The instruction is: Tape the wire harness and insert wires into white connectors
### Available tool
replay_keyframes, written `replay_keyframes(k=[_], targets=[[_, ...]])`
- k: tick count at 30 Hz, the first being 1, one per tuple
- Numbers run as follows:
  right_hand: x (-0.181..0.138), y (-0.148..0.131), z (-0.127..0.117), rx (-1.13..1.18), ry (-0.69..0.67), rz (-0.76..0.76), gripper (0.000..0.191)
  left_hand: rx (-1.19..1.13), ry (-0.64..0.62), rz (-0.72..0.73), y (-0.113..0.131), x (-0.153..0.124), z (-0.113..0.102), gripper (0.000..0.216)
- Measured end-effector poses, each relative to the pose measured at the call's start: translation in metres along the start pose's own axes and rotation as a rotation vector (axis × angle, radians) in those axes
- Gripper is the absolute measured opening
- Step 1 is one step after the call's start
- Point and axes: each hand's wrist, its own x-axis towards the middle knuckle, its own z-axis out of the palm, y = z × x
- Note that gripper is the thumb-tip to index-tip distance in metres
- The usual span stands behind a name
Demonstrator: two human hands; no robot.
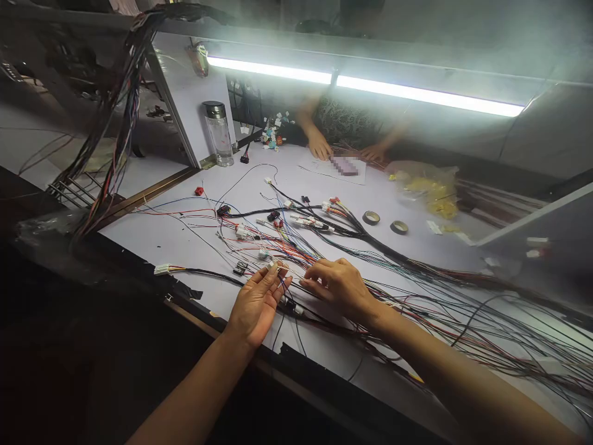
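My left hand (257,304) is closed in a pinch, thumb against forefinger, on a small whitish connector (280,267). Dark wires hang down from it past the palm. Just to the right, my right hand (341,289) has its fingers bent together on a thin wire that runs toward the connector; its fingertips are partly hidden. Beneath and around both hands spreads a wiring harness (391,247) with many coloured wires and loose connector ends. A black connector (240,268) lies beside my left fingertips, and a white multi-pin plug (162,269) rests near the table's front edge.
Two tape rolls (371,217) lie beyond the harness. A clear bottle (219,135) stands at the back left near a wire bundle (121,105). A bag of yellow parts (428,185) sits at the back right. Across the table, another person's hands (319,143) rest by a paper.
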Motion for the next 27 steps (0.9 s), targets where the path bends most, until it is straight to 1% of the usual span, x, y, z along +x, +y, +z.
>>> replay_keyframes(k=[3,7,11,16,21,27], targets=[[0.007,-0.004,-0.001,0.064,0.033,0.007,0.021,0.024,-0.029,0.02,0.0,0.0,0.001,0.005],[0.018,-0.013,0.001,0.12,0.052,0.0,0.019,0.055,-0.065,0.05,0.003,0.0,0.003,0.006],[0.022,-0.018,0.003,0.172,0.073,0.037,0.018,0.076,-0.081,0.076,0.007,0.001,0.002,0.007],[0.021,-0.016,0.004,0.214,0.113,0.079,0.014,0.092,-0.055,0.087,0.012,0.004,0.001,0.007],[0.02,-0.015,0.005,0.264,0.176,0.117,0.016,0.111,-0.013,0.088,0.015,0.002,0.002,0.008],[0.022,-0.017,0.004,0.276,0.206,0.149,0.015,0.127,-0.027,0.1,0.016,0.001,-0.002,0.007]])
